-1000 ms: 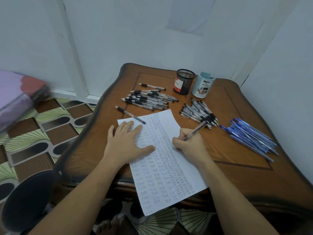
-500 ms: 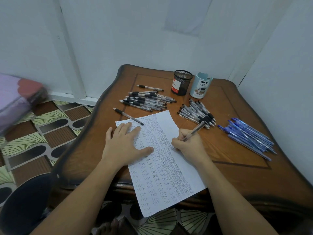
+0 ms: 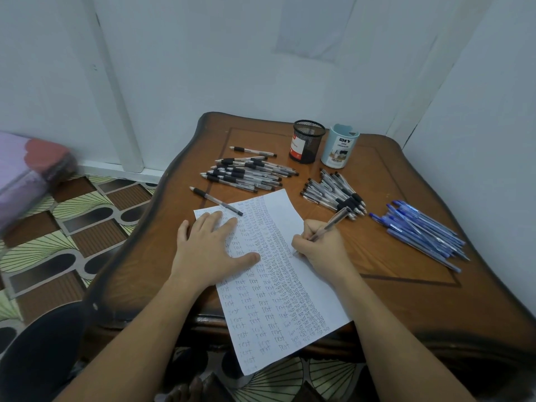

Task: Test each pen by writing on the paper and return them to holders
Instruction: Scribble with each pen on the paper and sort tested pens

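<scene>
A white sheet of paper [image 3: 293, 288] covered in rows of small handwritten words lies on the wooden table [image 3: 406, 300], its near end hanging over the edge. My left hand [image 3: 208, 250] lies flat on the sheet's upper left. My right hand [image 3: 322, 248] grips a clear pen [image 3: 330, 223] with its tip on the paper's right margin. A black mesh holder [image 3: 307, 142] and a pale blue holder [image 3: 340, 146] stand at the back of the table.
Black-grip pens lie in a pile [image 3: 249, 172] at the back left, with one single pen [image 3: 216, 201] by the paper's top corner. A second clear-pen pile [image 3: 333, 194] and a blue pen pile [image 3: 420, 230] lie to the right. Walls close in behind and on the right.
The view has shifted slightly. My right hand has kept the pen at the paper's right margin with small writing motion; my left hand has stayed flat on the sheet.
</scene>
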The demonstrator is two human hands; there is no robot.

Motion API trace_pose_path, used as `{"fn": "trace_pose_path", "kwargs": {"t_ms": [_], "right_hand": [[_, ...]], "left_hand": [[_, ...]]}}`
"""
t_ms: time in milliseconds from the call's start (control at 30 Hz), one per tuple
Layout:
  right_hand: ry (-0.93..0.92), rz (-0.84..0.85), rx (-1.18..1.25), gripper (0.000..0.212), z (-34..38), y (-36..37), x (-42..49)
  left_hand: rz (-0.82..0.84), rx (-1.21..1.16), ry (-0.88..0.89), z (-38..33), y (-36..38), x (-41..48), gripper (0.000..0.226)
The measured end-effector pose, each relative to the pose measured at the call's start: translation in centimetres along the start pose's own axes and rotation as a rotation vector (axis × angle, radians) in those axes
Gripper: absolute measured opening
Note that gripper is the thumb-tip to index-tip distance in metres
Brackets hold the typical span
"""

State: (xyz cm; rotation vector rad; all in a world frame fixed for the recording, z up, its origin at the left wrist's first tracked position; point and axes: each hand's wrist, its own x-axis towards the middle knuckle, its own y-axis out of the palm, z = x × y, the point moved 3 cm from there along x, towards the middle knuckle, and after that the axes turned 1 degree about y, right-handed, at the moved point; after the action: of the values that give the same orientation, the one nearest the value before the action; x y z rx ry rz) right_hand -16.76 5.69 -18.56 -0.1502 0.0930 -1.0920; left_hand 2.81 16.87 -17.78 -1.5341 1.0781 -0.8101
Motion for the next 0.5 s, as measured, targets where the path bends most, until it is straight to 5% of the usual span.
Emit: {"fn": "trace_pose_path", "kwargs": {"t_ms": [267,500], "right_hand": [[0.034,-0.058,-0.039,0.04,-0.2,-0.5,0.5],[0.265,-0.178,0.633,0.047,1.3,-2.2,0.4]], "left_hand": [[-0.005,-0.007,0.005,0.1,0.0,0.0,0.093],[-0.009,-0.017,0.002,0.1,0.1,0.0,0.094]]}}
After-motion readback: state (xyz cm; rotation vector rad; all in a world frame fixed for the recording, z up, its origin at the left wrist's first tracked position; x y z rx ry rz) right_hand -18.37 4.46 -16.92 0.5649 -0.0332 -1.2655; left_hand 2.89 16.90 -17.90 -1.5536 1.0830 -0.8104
